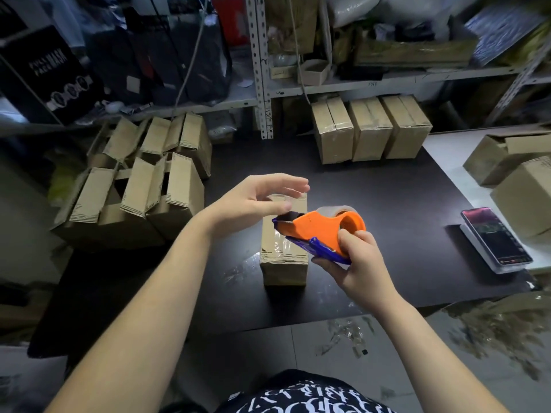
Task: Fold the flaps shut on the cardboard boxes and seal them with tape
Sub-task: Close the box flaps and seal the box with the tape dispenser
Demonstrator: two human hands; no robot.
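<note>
Orange tape dispenser [320,231] gripped by right hand [351,263]; left hand [253,201] open.

At ten o'clock, a black box [44,73] on the shelf bears white print reading "FULL FACE MASK", with "MASK" in the largest letters. At six o'clock, a dark shirt [304,397] carries white lettering too broken to read. At three o'clock, the phone [495,236] shows a lit screen whose text is too small to read.
</note>
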